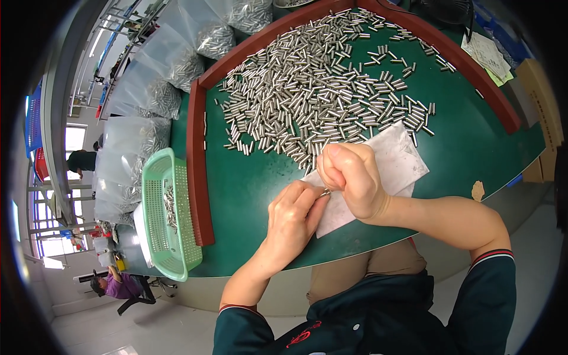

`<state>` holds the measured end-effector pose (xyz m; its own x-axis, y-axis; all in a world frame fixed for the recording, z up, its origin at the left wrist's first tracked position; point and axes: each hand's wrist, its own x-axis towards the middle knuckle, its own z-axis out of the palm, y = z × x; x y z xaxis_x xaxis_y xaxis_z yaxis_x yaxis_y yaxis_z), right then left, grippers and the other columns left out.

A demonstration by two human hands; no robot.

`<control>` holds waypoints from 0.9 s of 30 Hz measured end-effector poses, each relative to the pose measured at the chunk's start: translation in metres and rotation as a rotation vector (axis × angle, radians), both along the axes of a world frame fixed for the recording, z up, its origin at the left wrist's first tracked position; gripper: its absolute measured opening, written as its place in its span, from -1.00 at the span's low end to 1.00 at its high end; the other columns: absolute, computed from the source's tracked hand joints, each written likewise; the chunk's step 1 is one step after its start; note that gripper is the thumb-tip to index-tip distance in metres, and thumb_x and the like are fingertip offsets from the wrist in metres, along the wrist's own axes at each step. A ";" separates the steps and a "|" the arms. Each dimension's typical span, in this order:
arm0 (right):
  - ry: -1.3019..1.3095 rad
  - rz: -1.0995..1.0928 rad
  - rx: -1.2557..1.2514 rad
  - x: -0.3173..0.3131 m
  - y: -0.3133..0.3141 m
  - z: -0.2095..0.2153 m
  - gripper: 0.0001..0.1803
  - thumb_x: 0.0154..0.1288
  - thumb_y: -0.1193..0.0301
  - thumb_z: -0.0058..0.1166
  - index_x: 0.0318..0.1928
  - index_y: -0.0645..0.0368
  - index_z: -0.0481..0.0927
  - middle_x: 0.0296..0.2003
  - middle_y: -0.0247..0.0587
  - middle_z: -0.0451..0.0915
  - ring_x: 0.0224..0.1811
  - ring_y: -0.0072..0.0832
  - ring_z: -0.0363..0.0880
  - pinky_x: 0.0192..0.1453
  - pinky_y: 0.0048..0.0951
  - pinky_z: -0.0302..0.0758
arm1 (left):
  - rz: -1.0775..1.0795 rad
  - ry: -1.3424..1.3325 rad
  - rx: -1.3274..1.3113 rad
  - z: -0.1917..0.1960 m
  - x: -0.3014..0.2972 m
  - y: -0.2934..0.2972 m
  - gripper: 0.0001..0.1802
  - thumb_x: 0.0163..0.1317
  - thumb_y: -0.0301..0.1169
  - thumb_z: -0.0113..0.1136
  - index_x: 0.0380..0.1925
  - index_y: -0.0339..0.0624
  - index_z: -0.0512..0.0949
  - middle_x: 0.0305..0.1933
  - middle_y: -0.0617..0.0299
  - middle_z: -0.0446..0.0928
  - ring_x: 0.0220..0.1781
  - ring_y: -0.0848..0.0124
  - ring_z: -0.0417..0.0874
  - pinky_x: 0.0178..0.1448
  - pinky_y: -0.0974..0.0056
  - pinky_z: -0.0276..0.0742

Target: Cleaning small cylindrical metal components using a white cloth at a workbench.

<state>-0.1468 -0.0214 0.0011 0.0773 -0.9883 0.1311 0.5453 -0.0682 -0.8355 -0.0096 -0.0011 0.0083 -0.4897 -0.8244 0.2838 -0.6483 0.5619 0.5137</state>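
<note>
Near the table's front edge, my left hand (291,218) is closed, its thumb and fingertips pinching a small shiny metal pin (325,192). One end of the pin points toward my right hand (354,177), which is curled into a fist right beside it. What the right fingers hold, if anything, is hidden. Under both hands lies a creased white cloth (405,155) with grey smudges. Just beyond it spreads a large heap of short cylindrical metal pins (313,89), loosely scattered toward the right.
Dark red rails (198,171) border the green tabletop (248,201). Left of them stands a light green basket (192,251) with some pins inside. Clear plastic bags (127,139) of metal parts line the far left. Papers (486,54) and a cardboard box (538,97) are at right.
</note>
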 end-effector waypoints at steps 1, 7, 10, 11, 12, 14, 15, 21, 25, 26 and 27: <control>0.001 -0.002 -0.005 -0.002 0.000 0.001 -0.61 0.20 0.39 -0.36 -0.78 0.14 0.09 -0.81 -0.39 0.09 -0.72 -0.64 0.00 -0.62 -0.58 0.01 | -0.002 0.001 -0.005 0.001 -0.001 -0.001 -0.88 -0.12 -0.58 0.21 -0.51 -0.26 0.50 -0.53 0.16 0.42 -0.52 0.21 0.47 -0.46 0.24 0.38; -0.032 0.035 0.020 -0.004 -0.001 0.005 -0.59 0.22 0.37 -0.37 -0.78 0.12 0.08 -0.81 -0.39 0.09 -0.73 -0.65 0.00 -0.64 -0.58 0.00 | 0.038 0.084 0.196 0.008 0.002 0.002 -0.89 -0.14 -0.57 0.24 -0.55 -0.27 0.51 -0.51 0.19 0.43 -0.55 0.31 0.46 -0.49 0.32 0.38; -0.038 0.038 0.045 -0.006 -0.002 0.004 -0.58 0.23 0.35 -0.38 -0.78 0.11 0.08 -0.82 -0.39 0.10 -0.74 -0.65 -0.01 -0.65 -0.58 -0.01 | 0.090 0.079 0.124 0.003 0.005 -0.005 -0.89 -0.12 -0.57 0.24 -0.52 -0.27 0.54 -0.52 0.19 0.43 -0.58 0.35 0.45 -0.51 0.35 0.37; -0.040 0.040 0.045 -0.005 -0.002 0.003 -0.58 0.24 0.35 -0.38 -0.78 0.11 0.08 -0.82 -0.39 0.09 -0.75 -0.65 -0.02 -0.65 -0.58 -0.01 | 0.108 0.079 0.136 0.003 0.007 -0.005 -0.89 -0.11 -0.57 0.24 -0.51 -0.28 0.54 -0.52 0.18 0.43 -0.58 0.35 0.45 -0.51 0.35 0.37; -0.041 0.042 0.045 -0.004 -0.003 0.002 -0.58 0.24 0.34 -0.38 -0.78 0.11 0.08 -0.82 -0.39 0.09 -0.75 -0.64 -0.02 -0.65 -0.58 -0.01 | 0.127 0.080 0.149 0.002 0.009 -0.005 -0.89 -0.11 -0.57 0.24 -0.51 -0.28 0.54 -0.52 0.18 0.43 -0.57 0.36 0.46 -0.50 0.35 0.37; -0.043 0.045 0.041 -0.003 -0.003 0.003 -0.58 0.24 0.34 -0.38 -0.78 0.11 0.08 -0.82 -0.39 0.09 -0.75 -0.64 -0.02 -0.65 -0.58 -0.01 | 0.110 0.103 0.153 0.001 0.008 -0.004 -0.88 -0.10 -0.57 0.24 -0.49 -0.28 0.54 -0.52 0.18 0.42 -0.58 0.35 0.45 -0.50 0.35 0.37; -0.040 0.042 0.034 -0.004 -0.003 0.003 -0.58 0.24 0.34 -0.38 -0.78 0.11 0.08 -0.82 -0.39 0.09 -0.75 -0.64 -0.02 -0.65 -0.58 -0.01 | 0.112 0.118 0.178 0.002 0.006 -0.004 -0.87 -0.10 -0.57 0.24 -0.48 -0.28 0.54 -0.52 0.18 0.42 -0.57 0.35 0.45 -0.49 0.35 0.38; -0.057 0.050 0.062 -0.006 -0.003 0.005 -0.58 0.25 0.33 -0.38 -0.77 0.11 0.08 -0.82 -0.39 0.09 -0.75 -0.64 -0.02 -0.65 -0.58 -0.01 | 0.110 0.111 0.152 0.001 0.003 -0.006 -0.86 -0.10 -0.56 0.23 -0.46 -0.27 0.54 -0.50 0.18 0.44 -0.50 0.35 0.47 -0.46 0.32 0.38; -0.095 0.049 0.057 -0.004 -0.003 0.001 -0.58 0.25 0.32 -0.38 -0.77 0.10 0.09 -0.82 -0.40 0.09 -0.76 -0.65 -0.03 -0.66 -0.58 -0.02 | 0.061 0.090 0.143 -0.001 0.003 -0.006 -0.85 -0.11 -0.57 0.22 -0.45 -0.26 0.53 -0.50 0.17 0.44 -0.49 0.30 0.47 -0.45 0.31 0.38; -0.132 0.050 0.060 -0.007 -0.003 0.002 -0.58 0.25 0.31 -0.38 -0.76 0.10 0.10 -0.82 -0.40 0.09 -0.76 -0.66 -0.05 -0.66 -0.59 -0.03 | 0.065 0.091 0.143 -0.001 0.002 -0.006 -0.87 -0.12 -0.58 0.22 -0.48 -0.26 0.52 -0.51 0.16 0.43 -0.50 0.28 0.46 -0.45 0.31 0.37; -0.169 0.052 0.063 -0.009 -0.004 0.002 -0.59 0.25 0.30 -0.38 -0.76 0.09 0.10 -0.83 -0.40 0.09 -0.76 -0.66 -0.06 -0.67 -0.59 -0.04 | 0.065 0.093 0.143 -0.002 0.003 -0.006 -0.87 -0.12 -0.58 0.22 -0.48 -0.26 0.52 -0.51 0.16 0.43 -0.50 0.28 0.46 -0.45 0.31 0.37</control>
